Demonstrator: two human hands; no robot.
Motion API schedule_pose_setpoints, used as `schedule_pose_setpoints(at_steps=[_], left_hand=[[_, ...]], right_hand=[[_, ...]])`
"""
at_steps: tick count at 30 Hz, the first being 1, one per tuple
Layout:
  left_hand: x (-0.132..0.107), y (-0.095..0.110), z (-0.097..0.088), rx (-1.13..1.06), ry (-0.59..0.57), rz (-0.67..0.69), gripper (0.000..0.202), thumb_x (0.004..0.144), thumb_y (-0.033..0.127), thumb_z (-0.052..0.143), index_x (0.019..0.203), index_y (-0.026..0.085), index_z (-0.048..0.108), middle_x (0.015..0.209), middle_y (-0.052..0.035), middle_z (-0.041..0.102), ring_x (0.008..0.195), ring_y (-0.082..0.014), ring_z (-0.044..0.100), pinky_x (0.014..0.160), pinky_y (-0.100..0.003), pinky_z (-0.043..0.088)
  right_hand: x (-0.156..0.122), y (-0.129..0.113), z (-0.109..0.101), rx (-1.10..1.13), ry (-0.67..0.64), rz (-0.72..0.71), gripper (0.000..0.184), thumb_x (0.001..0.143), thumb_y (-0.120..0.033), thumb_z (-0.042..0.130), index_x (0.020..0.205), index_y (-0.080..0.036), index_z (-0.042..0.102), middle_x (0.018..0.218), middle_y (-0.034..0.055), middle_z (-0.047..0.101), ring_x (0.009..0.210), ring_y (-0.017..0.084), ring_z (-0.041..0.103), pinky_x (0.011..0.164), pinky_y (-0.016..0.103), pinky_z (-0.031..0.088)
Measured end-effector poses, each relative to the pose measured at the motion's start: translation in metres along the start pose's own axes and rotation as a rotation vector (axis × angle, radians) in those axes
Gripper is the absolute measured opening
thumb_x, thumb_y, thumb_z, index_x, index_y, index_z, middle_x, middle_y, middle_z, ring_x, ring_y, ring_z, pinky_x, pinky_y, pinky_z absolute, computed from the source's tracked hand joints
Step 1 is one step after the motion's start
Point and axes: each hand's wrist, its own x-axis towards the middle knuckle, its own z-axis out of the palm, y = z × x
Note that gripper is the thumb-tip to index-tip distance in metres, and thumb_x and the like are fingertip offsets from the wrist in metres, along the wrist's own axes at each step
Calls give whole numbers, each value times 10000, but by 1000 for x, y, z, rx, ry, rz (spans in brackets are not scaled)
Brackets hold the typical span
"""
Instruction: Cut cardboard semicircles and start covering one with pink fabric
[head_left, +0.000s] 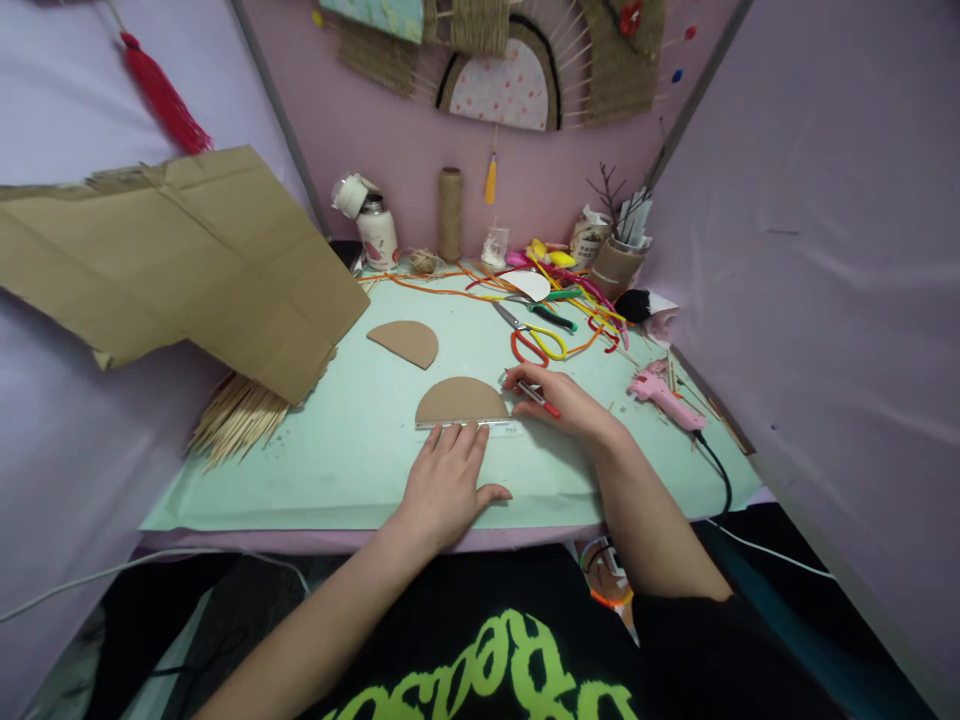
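Note:
A half-round piece of brown cardboard (462,401) lies on the table with its straight edge facing me. Along that edge runs a clear ruler (504,427). My left hand (448,475) is open, its fingers stretched out flat with the tips on the ruler. In my right hand (559,398) is a pen with a red end (541,402), gripped between closed fingers at the right end of the half-round. A second cardboard half-round (409,341) rests farther back to the left, untouched.
Scissors (531,335) and green-handled pliers (551,316) lie behind my right hand. A pink glue gun (666,398) with a cable is at the right. Thin wooden sticks (238,422) sit under a large cardboard sheet (217,260) at left. A bottle (377,235) stands at the back.

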Motion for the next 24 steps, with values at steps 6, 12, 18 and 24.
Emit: schedule_pose_setpoints(at_steps=[6, 12, 18, 24], left_hand=[[0, 0, 1, -6, 14, 7, 757, 861, 631, 525, 1410, 114, 455, 1397, -151, 517, 1252, -320, 446, 1097, -468, 327], [1, 1, -1, 8, -9, -6, 772, 852, 617, 553, 1416, 102, 445, 1400, -156, 513, 1258, -328, 440, 1097, -464, 333], [1, 1, -3, 13, 5, 3, 708, 868, 590, 549, 1417, 154, 447, 1383, -145, 523, 1249, -317, 459, 1074, -463, 361], [1, 1, -4, 29, -7, 4, 703, 870, 581, 552, 1412, 145, 449, 1379, -146, 522, 1246, -325, 456, 1064, -458, 369]], right_hand=[[0, 6, 2, -13, -2, 2, 278, 751, -206, 654, 1019, -216, 583, 1028, 37, 651, 867, 191, 575, 778, 313, 436], [0, 8, 4, -74, -11, -29, 280, 768, -204, 642, 1038, -208, 567, 982, 28, 638, 838, 180, 553, 767, 299, 419], [0, 8, 3, -109, 7, -52, 253, 772, -216, 627, 1019, -208, 571, 904, 10, 615, 775, 165, 525, 716, 272, 405], [-1, 4, 3, -107, 28, -44, 258, 757, -210, 618, 1013, -216, 587, 901, 14, 623, 774, 173, 533, 701, 263, 397]])
